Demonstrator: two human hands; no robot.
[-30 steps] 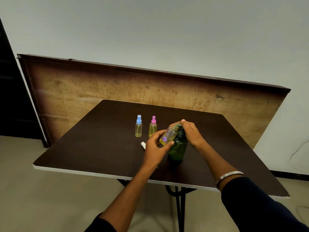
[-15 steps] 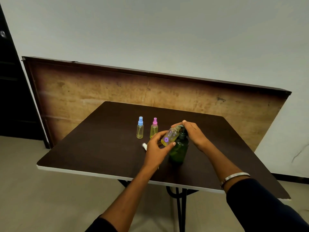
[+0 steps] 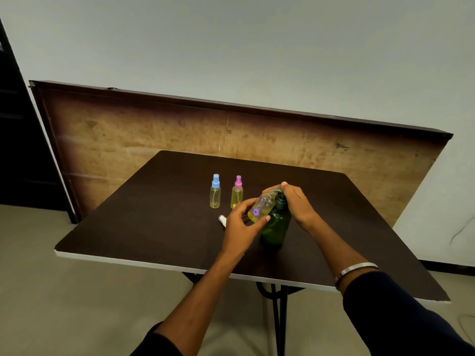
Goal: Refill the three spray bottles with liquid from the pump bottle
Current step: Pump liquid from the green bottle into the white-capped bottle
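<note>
A dark green pump bottle (image 3: 275, 228) stands on the dark brown table (image 3: 154, 227). My right hand (image 3: 297, 202) lies over its pump head, fingers curled onto the nozzle. My left hand (image 3: 241, 224) grips a small uncapped spray bottle (image 3: 261, 206) with a purple flower print and yellow liquid, tilted with its mouth at the pump nozzle. Two capped spray bottles with yellow liquid stand behind: a blue-capped bottle (image 3: 215, 191) and a pink-capped bottle (image 3: 237, 192).
A small white cap (image 3: 222, 219) lies on the table just left of my left hand, partly hidden by it. A large wooden board (image 3: 154, 140) leans against the wall behind the table. The table's white front edge (image 3: 128, 260) is near me.
Both hands keep their hold on the bottles. The view has shifted slightly; the bottles on the table have not moved.
</note>
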